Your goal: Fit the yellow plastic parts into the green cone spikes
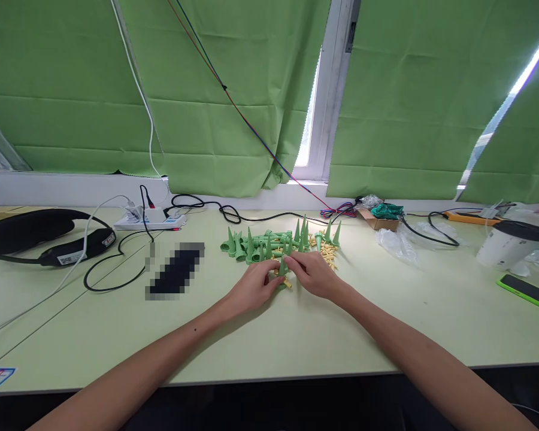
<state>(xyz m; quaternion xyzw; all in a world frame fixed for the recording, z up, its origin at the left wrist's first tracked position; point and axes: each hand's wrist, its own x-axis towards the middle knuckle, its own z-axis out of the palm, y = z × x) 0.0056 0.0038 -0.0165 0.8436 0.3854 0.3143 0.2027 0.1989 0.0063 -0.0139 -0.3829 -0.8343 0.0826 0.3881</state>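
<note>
A pile of green cone-shaped pieces (250, 245) lies on the pale table, several standing point up and others on their sides. Small tan pieces (329, 252) are heaped at the pile's right side. At the pile's near edge, my left hand (256, 286) is closed on a green cone (283, 267) with its thumb and fingers. My right hand (312, 272) meets it from the right, its fingers bent and pressed together at the same cone's upper part. A tan piece (288, 282) shows just below the cone, between the hands.
Headphones (54, 236), a power strip (150, 220) and a blurred dark object (176, 272) are on the left. Black cables run along the back. On the right are a small cardboard box (377, 220), plastic bags (397, 245), a lidded cup (507, 248) and a green-edged phone (530, 293).
</note>
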